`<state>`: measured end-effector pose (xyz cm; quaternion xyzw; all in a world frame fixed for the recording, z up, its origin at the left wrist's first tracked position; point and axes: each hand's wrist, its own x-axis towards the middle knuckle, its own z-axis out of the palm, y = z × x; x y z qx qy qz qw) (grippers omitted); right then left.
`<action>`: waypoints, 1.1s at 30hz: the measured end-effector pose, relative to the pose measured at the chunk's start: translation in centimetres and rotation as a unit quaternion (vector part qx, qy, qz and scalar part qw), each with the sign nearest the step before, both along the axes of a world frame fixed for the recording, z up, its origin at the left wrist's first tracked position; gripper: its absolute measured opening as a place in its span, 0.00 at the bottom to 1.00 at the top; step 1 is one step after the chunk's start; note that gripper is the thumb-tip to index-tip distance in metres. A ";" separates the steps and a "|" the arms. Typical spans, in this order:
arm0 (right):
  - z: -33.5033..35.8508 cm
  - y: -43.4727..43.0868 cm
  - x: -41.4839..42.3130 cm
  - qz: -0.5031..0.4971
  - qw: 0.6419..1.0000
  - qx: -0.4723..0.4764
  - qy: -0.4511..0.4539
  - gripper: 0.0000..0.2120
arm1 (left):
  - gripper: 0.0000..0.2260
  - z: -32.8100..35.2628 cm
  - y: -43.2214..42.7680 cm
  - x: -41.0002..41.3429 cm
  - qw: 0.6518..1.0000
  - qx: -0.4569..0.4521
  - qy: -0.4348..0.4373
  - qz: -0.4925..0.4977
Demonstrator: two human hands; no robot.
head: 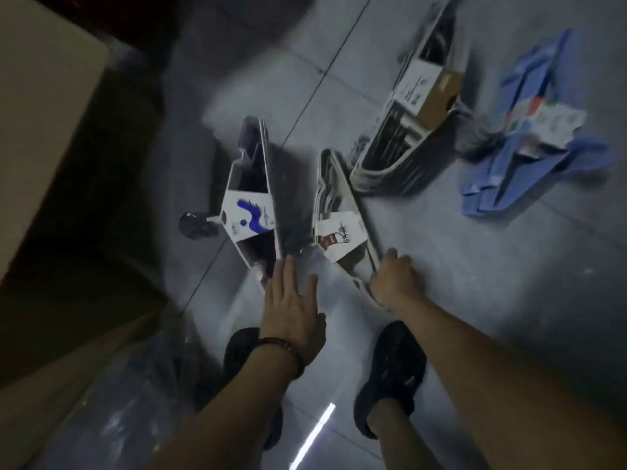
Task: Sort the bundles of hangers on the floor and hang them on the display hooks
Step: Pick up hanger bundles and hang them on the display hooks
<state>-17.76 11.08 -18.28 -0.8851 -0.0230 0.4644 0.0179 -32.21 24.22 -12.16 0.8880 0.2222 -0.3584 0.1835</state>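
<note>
Nearest the camera, two black shoes (390, 378) are seen on the tiled floor (475, 283), the left one partly covered by the forearm above it. A beaded bracelet (288, 351) is worn on the left wrist.

The left hand (291, 300) is held flat with the fingers straight and spread, and nothing is gripped by it. Its fingertips lie at the near end of the white bundle (251, 198). Contact cannot be confirmed because of motion blur.

The right hand (393, 279) is curled into a fist round the near arm of the beige bundle (339, 225). The fingers are hidden under the hand, so the grip appears closed on that bundle rather than being plainly shown.

Both bundles lie on the floor just ahead of the shoes, side by side and angled away from each other. The white bundle is banded by a label with a blue mark, and a dark blurred clump, probably its hooks, is seen at its left side. The print on the beige bundle's label cannot be read.

Farther off, a larger grey bundle (407, 130) with a brown card band is cut off by the top edge. A blue bundle (529, 147) lies to its right, smeared by blur.

A cardboard box (44, 130) is cut off at the left edge.
</note>
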 end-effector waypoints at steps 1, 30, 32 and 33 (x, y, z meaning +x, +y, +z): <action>-2.7 0.2 0.0 0.000 1.000 -0.008 -0.010 0.24 | 0.34 -2.5 -0.5 -0.5 1.000 0.011 -0.004 0.008; 13.1 -1.9 1.5 -0.124 0.980 0.155 -0.009 0.07 | 0.31 6.6 -3.8 2.6 0.860 -0.151 -0.171 0.457; 17.4 -2.9 0.6 -0.148 0.976 0.157 -0.022 0.08 | 0.31 10.1 -3.9 4.1 0.790 -0.265 -0.140 0.535; 19.9 -3.4 0.3 -0.158 0.973 0.164 -0.031 0.07 | 0.28 12.0 -3.9 4.9 0.752 -0.322 -0.109 0.565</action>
